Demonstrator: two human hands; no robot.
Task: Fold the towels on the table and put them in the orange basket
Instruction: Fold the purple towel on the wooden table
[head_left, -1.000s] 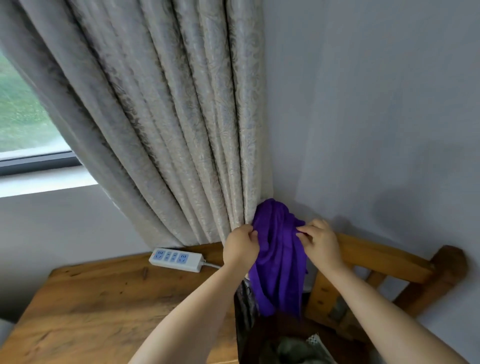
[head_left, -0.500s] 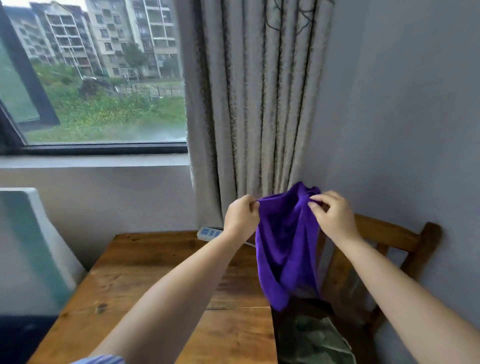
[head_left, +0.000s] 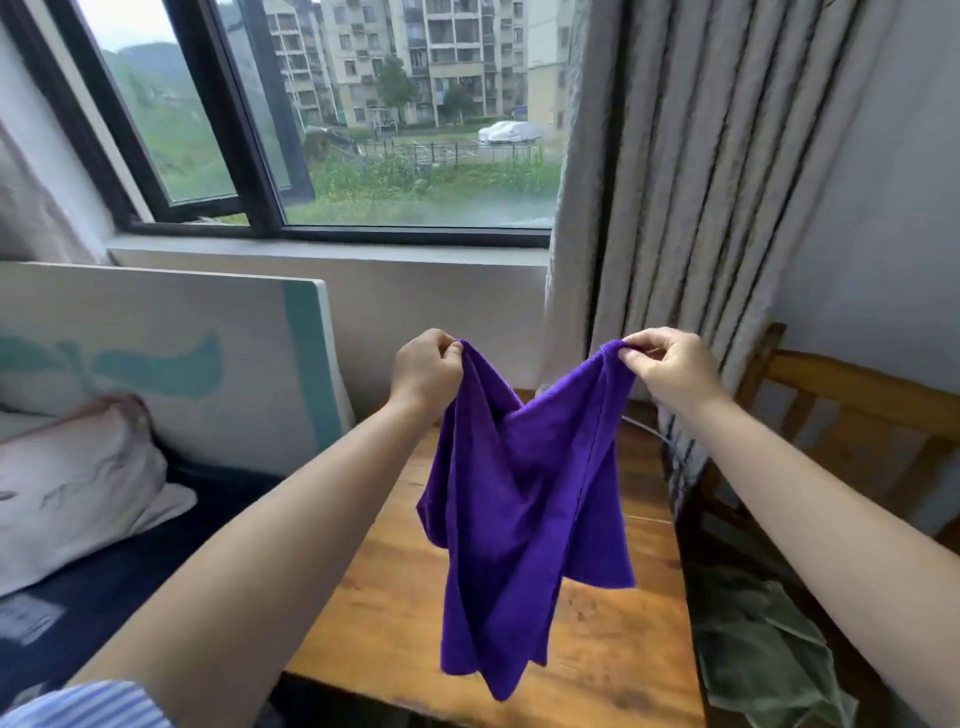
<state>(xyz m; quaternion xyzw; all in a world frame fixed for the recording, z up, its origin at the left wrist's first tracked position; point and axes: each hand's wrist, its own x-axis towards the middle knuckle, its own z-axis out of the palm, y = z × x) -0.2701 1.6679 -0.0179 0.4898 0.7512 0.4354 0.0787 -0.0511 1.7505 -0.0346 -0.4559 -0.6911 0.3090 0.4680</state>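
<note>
Hands (head_left: 427, 371) (head_left: 670, 370) now wider apart, purple towel (head_left: 524, 499) spread btwn them.

There is one camera, and it sits on the person's head. It looks forward and a bit down, out along both arms. The left hand (head_left: 427, 368) and right hand (head_left: 670, 365) are near the middle of the picture, close to the camera. The towel (head_left: 524, 499) hangs between them, right in front. Under it is the table (head_left: 613, 639), seen from above. Farther off, straight ahead, are the window (head_left: 415, 119) and the curtain (head_left: 691, 171). The view is wide, so the edges bend. No other view shares this scene.
</note>
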